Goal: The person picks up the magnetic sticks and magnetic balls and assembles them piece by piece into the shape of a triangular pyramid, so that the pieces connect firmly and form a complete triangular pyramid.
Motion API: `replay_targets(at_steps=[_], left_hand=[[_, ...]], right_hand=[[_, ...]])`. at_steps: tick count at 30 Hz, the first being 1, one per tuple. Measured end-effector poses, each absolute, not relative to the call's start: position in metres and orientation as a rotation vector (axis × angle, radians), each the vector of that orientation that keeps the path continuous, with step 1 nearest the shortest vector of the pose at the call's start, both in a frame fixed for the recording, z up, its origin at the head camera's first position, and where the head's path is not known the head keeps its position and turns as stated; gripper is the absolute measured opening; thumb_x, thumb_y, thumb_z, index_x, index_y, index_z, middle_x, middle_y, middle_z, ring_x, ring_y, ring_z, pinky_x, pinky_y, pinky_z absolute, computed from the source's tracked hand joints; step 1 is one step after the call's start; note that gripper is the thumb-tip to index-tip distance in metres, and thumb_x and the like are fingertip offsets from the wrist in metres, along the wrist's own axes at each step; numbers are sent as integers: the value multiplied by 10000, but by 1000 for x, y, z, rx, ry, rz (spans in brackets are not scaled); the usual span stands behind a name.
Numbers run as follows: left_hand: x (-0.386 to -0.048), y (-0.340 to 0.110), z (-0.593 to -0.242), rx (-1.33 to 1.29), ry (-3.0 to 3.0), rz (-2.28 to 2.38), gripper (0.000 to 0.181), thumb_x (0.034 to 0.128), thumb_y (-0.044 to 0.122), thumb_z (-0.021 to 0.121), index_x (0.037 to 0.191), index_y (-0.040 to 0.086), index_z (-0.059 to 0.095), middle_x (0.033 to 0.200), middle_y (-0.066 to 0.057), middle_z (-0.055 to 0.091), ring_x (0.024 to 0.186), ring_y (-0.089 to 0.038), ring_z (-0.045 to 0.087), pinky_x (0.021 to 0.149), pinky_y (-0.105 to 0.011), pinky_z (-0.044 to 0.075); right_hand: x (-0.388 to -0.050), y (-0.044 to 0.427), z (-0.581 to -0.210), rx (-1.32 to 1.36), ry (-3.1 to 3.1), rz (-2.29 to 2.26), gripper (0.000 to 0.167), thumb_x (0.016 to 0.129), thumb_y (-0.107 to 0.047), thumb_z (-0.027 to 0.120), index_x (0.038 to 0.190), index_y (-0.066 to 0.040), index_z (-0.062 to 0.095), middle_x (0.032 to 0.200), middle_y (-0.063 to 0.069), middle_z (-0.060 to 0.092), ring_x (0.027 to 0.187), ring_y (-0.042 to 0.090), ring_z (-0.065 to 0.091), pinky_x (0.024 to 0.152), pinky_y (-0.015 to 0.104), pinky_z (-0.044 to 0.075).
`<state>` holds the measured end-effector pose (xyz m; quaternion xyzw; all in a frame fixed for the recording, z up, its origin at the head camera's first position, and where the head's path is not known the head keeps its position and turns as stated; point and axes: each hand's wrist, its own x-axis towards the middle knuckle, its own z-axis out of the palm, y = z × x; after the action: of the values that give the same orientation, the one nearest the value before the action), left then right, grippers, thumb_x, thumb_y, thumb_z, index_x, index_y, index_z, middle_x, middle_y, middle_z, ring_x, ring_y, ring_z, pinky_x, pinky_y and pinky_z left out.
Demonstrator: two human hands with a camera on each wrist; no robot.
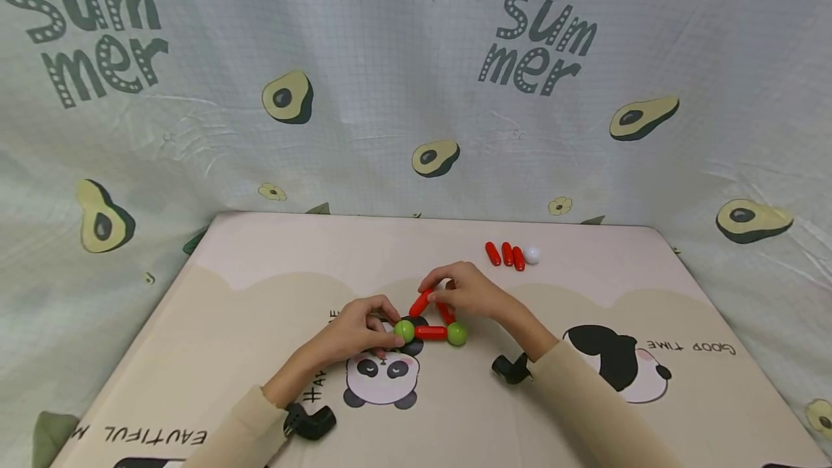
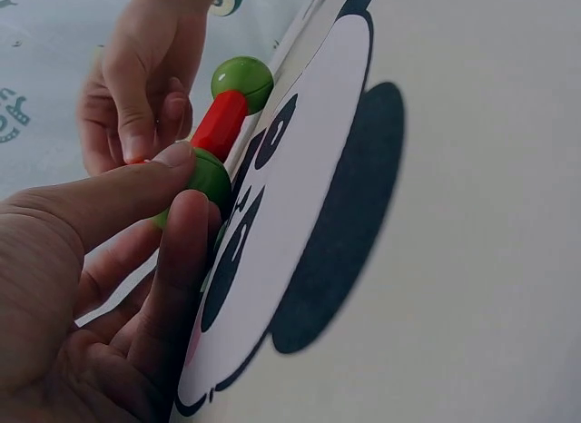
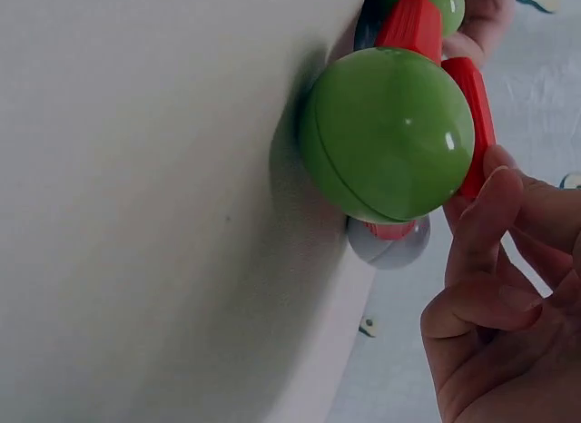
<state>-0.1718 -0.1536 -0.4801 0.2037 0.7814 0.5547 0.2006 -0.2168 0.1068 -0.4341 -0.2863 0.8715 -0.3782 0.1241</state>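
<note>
While the left green ball (image 1: 404, 331) is pinched between thumb and finger of the left hand (image 1: 364, 326), a slanting red rod (image 1: 420, 303) is pinched by the fingertips of the right hand (image 1: 473, 293). On the worktop (image 1: 260, 302), the gap to the right green ball (image 1: 458, 334) is bridged by a level red rod (image 1: 432, 333); another red rod (image 1: 445, 312) is partly covered by the right hand. Three loose rods (image 1: 507, 254) and a white ball (image 1: 531, 256) are seen beyond. From the right wrist, a seam on the right green ball is revealed, not made out from the head.

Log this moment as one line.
left hand: pinches green ball | right hand: pinches red rod | farther back: three red rods, white ball
</note>
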Motion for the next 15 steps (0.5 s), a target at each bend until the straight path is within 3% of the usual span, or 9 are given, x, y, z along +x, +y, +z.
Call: replay_targets(at_steps=[8,15], left_hand=[[-174,-150,-479,563,2193,1554,347,881,191,832,1112,27,632,686,-73,716,560,-116,654,557,-221,532],[-174,-146,-478,559,2197,1563,343,876,178,834,1105,22,632,685,-88,714,559,-116,647,538,-219,519]], right_hand=[[-222,102,-434,-919,2549,-974,175,995,-78,653,1124,-106,768,1062,13,751,751,125,564,637,220,483],[-226,98,-436,-925,2592,-896,194,996,-84,646,1140,-129,769,1085,-9,759,940,162,583,779,263,503]])
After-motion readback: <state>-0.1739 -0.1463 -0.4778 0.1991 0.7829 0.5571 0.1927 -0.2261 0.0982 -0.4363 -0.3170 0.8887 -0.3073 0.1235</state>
